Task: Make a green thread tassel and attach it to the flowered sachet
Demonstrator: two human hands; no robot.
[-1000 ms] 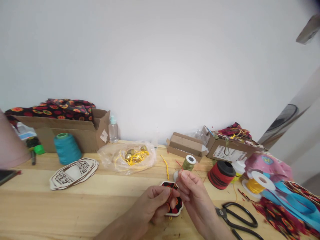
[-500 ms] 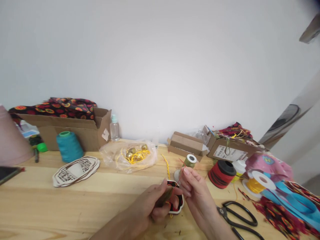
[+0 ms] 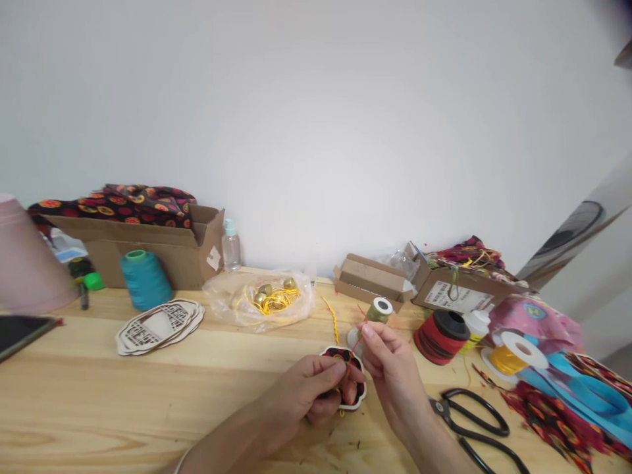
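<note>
A thin red cord (image 3: 356, 341) slants between my two hands. The fingertips of my right hand (image 3: 392, 362) pinch it near its upper end. Its lower part runs into the curled fingers of my left hand (image 3: 318, 388), where the thumb presses on the index finger and hides the exact grip. Directly behind the left fingers lies a white-edged, scalloped plaque (image 3: 363, 398) with dark patterned fabric inside, partly covered. A twisted yellow cord (image 3: 334, 320) extends from its top. Just beyond my right hand stands an olive thread spool (image 3: 380, 309).
To the right are black-handled scissors (image 3: 476, 418), a red and black cord roll (image 3: 441, 337), a yellow cord spool (image 3: 513, 359) and blue ribbon (image 3: 577, 395). Left are cut-out plaques (image 3: 160, 326), a teal thread cone (image 3: 145, 282) and a cardboard box (image 3: 190, 257). A plastic bag (image 3: 227, 299) holds bells.
The view has shifted slightly. My left fingers have closed in closer to the red cord, which now shows stretched between my hands; the olive-coloured patch at the left palm no longer shows.
</note>
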